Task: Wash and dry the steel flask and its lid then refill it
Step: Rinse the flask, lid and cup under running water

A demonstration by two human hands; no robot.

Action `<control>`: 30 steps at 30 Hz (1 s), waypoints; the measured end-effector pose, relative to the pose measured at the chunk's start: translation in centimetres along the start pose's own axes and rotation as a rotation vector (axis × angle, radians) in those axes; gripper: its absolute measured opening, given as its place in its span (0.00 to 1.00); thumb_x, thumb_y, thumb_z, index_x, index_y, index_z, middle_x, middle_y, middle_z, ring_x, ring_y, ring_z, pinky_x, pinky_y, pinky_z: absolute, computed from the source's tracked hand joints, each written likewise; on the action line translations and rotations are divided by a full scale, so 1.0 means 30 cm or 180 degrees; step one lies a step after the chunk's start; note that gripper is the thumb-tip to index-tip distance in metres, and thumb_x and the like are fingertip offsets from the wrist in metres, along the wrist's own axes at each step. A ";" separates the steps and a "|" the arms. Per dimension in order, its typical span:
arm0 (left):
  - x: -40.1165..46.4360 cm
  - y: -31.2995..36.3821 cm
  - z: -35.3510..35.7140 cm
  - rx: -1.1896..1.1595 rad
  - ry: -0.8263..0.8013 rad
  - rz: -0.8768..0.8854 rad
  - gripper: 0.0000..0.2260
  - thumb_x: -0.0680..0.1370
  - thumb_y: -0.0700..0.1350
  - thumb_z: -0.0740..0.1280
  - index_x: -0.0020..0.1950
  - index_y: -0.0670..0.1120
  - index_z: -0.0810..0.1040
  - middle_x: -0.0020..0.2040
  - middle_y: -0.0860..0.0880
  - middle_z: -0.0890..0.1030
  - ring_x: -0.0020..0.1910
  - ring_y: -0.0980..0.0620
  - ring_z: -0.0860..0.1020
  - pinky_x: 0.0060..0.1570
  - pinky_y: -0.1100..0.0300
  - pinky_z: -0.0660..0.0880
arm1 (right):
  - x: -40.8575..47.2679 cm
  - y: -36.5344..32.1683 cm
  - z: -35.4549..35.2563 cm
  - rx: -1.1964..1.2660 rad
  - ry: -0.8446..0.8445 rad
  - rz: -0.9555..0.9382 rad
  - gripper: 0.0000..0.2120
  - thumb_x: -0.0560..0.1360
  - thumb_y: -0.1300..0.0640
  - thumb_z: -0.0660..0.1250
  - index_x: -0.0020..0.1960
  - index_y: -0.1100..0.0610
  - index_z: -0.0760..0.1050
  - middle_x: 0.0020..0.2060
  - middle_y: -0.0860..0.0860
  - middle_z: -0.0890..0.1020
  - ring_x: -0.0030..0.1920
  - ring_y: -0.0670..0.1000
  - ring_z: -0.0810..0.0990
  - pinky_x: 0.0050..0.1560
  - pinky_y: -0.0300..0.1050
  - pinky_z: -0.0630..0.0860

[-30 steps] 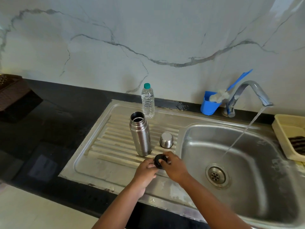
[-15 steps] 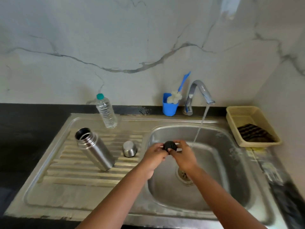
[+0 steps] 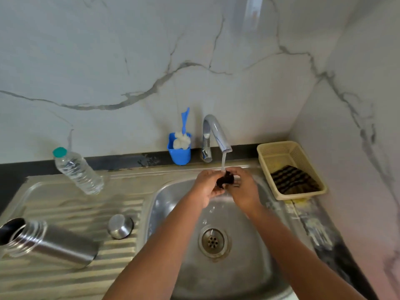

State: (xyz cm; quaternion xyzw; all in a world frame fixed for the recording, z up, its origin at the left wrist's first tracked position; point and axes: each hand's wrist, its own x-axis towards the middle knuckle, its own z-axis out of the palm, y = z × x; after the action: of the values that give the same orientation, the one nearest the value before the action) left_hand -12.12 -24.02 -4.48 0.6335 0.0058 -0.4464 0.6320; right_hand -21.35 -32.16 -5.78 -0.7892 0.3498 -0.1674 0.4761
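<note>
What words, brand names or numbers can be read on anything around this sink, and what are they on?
None can be read.
Plastic water bottle: clear, no label visible.
Steel flask and steel cup: plain metal, no marking shows.
Black lid, held under the tap by left hand and right hand: too blurred to tell.
Blue holder and yellow basket: no print visible.
</note>
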 end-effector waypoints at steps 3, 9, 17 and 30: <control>0.016 -0.020 0.010 -0.0176 -0.0135 0.0036 0.08 0.80 0.44 0.68 0.54 0.41 0.81 0.47 0.43 0.85 0.44 0.49 0.83 0.44 0.57 0.82 | 0.012 0.015 -0.005 0.0044 0.0033 -0.0294 0.22 0.69 0.68 0.74 0.57 0.49 0.79 0.55 0.49 0.76 0.51 0.46 0.79 0.55 0.42 0.79; 0.035 -0.061 0.016 -0.0684 0.0125 -0.0212 0.14 0.83 0.51 0.62 0.56 0.42 0.81 0.49 0.41 0.84 0.43 0.49 0.82 0.38 0.59 0.80 | 0.019 0.051 0.009 0.0398 0.0078 -0.0217 0.21 0.69 0.64 0.77 0.57 0.49 0.77 0.53 0.47 0.76 0.49 0.39 0.77 0.45 0.27 0.74; 0.060 -0.049 0.040 -0.0427 0.0258 -0.0034 0.17 0.77 0.47 0.73 0.60 0.36 0.79 0.43 0.43 0.82 0.43 0.49 0.84 0.40 0.59 0.81 | 0.032 0.062 0.009 0.0516 0.0124 -0.0080 0.14 0.72 0.61 0.75 0.56 0.52 0.81 0.50 0.50 0.75 0.48 0.39 0.76 0.44 0.23 0.70; 0.046 -0.050 0.025 -0.0164 0.0169 0.0011 0.13 0.80 0.52 0.68 0.59 0.46 0.78 0.46 0.44 0.84 0.38 0.52 0.82 0.40 0.58 0.81 | 0.048 0.076 0.025 0.1599 -0.0181 0.0590 0.09 0.78 0.60 0.69 0.57 0.53 0.79 0.48 0.53 0.85 0.46 0.50 0.84 0.44 0.42 0.78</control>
State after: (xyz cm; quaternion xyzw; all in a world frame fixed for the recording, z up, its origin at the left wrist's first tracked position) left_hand -12.57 -25.11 -6.31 0.6286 0.0330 -0.4282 0.6485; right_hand -20.79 -33.40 -8.22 -0.6153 0.3546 -0.1823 0.6800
